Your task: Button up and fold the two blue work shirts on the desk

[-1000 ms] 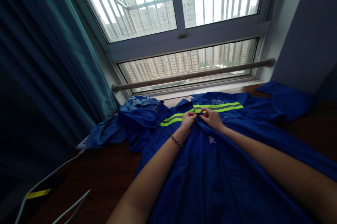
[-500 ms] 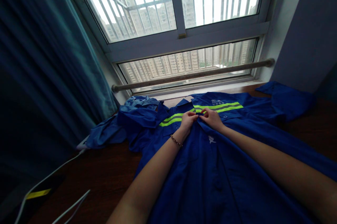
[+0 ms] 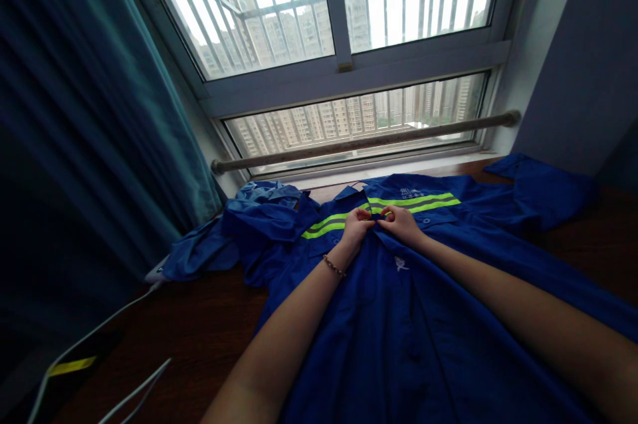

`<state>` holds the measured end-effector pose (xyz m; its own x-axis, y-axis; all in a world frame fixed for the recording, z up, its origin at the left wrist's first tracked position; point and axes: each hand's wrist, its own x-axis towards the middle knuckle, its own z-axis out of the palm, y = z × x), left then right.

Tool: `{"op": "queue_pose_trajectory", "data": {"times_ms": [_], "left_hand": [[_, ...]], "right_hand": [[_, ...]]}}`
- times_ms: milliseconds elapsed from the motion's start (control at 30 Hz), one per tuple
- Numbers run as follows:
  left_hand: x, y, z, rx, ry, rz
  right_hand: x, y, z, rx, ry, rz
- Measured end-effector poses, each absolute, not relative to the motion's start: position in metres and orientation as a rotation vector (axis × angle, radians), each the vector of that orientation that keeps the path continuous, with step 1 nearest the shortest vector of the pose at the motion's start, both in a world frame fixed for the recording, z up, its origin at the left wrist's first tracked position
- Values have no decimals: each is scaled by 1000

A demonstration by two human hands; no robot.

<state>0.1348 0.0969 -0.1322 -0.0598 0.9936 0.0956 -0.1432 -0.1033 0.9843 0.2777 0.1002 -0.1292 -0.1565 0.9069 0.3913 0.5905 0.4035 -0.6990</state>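
A blue work jacket (image 3: 399, 304) lies spread on a dark wooden surface, its collar toward the window. Yellow-green and grey reflective bands cross its chest. My left hand (image 3: 355, 224), with a beaded bracelet at the wrist, pinches the front edge of the jacket just below the band. Close beside it, my right hand (image 3: 399, 223) pinches the other front edge, thumb and forefinger together. The fingertips of both hands nearly meet at the front opening. Whatever small part lies between them is hidden.
Crumpled blue cloth (image 3: 204, 251) lies left of the jacket, by a white power strip (image 3: 157, 271) with a cable (image 3: 100, 331). A blue curtain (image 3: 100, 111) hangs at the left. A metal rail (image 3: 363, 143) crosses before the window.
My fingers have shifted very slightly at the front opening, the right-hand fingertips bending a little more. The jacket and everything else stay where they were.
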Motion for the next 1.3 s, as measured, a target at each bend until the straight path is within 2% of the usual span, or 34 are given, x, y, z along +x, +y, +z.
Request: {"op": "queue_pose_trajectory", "data": {"times_ms": [667,1300], "left_hand": [[135,96,-131,1421,1138,1395],[133,101,-137,1554,1027,1418]], "right_hand": [[274,97,-130,-1492,-1981,354],[275,92,-124,-1451,-2026,418]]}}
